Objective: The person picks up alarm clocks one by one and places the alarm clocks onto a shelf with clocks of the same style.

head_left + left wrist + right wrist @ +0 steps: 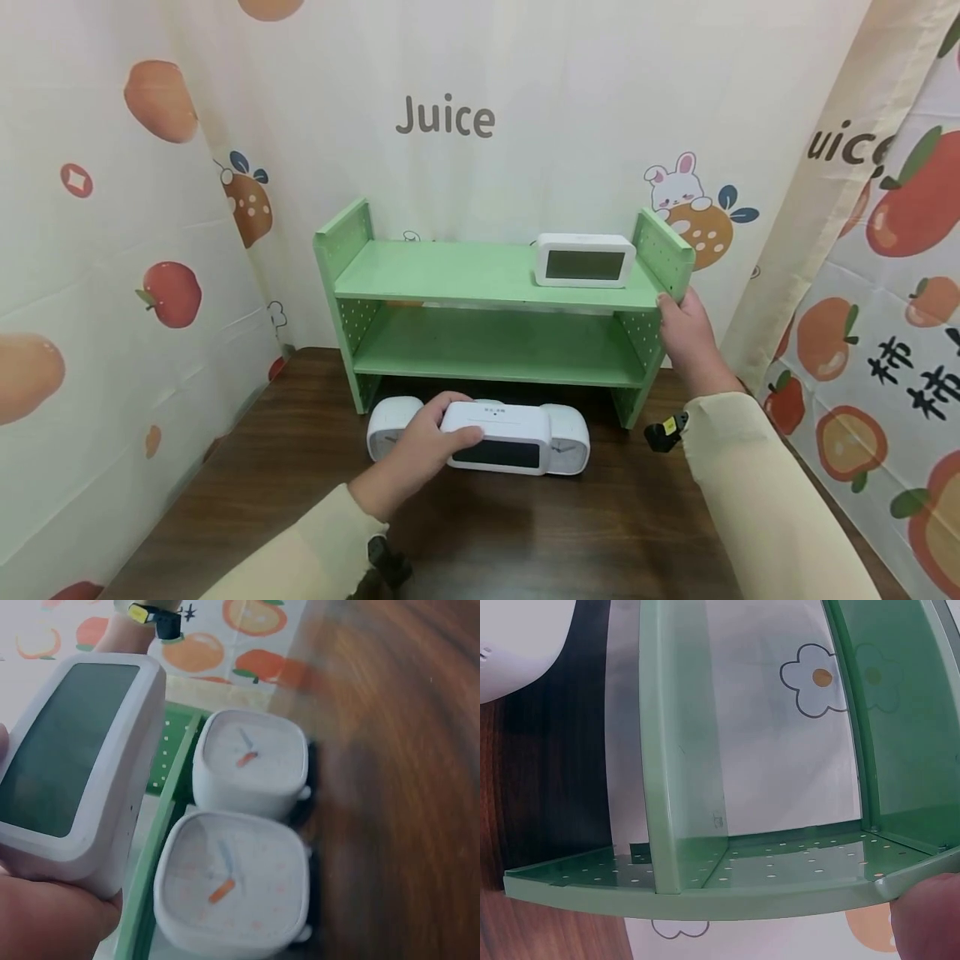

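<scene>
My left hand [422,440] grips a white digital clock [517,419] by its left end, with the thumb over the front edge. The clock's dark screen [69,750] shows large in the left wrist view. Behind it, two white analog clocks [570,440] with rounded corners stand on the table, partly covered by the hand and the held clock. Orange hour hands show on both dials [232,881]. My right hand [688,333] holds the right side panel of a green two-tier shelf [480,346], thumb at the panel's front edge. A second white digital clock [585,262] stands on the top tier's right part.
The dark wooden table [592,525] runs up to a fruit-printed curtain [540,108] behind and at both sides. The shelf's perforated right panel [660,250] rises above the top tier. Part of a white rounded object [517,645] enters the right wrist view's corner.
</scene>
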Demonstrator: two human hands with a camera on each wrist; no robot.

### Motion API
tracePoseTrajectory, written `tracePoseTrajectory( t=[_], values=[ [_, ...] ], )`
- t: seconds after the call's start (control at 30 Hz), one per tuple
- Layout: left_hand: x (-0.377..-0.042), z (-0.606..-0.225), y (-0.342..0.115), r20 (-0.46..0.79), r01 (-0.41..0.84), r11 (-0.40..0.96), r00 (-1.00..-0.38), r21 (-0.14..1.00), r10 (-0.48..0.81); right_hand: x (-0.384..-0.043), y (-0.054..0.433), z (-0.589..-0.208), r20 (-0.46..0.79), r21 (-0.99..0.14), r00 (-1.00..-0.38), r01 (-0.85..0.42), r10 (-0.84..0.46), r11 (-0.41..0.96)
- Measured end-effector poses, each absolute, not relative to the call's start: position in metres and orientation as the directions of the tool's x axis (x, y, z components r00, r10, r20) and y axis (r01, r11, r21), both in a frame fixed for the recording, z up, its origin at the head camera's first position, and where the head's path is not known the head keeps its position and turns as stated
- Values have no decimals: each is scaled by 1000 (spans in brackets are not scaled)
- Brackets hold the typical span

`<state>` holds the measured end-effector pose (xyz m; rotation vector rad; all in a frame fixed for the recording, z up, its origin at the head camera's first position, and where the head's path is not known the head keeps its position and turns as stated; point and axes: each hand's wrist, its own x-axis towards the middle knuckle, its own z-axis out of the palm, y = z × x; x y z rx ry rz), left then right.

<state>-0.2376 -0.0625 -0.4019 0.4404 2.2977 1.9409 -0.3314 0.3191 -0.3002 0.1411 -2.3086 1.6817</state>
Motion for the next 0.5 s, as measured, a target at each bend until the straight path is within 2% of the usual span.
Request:
tracePoseTrajectory(
  t=[0.27,0.5],
  values=[
    [-250,-391,-82,60,135,225,-948,965,314,-331,317,-299,266,-923,-959,-225,94,311],
    [-266,-371,-104,87,177,268,-945,947,316,-330,317,-299,279,-920,-956,-239,90,311]
  ],
)
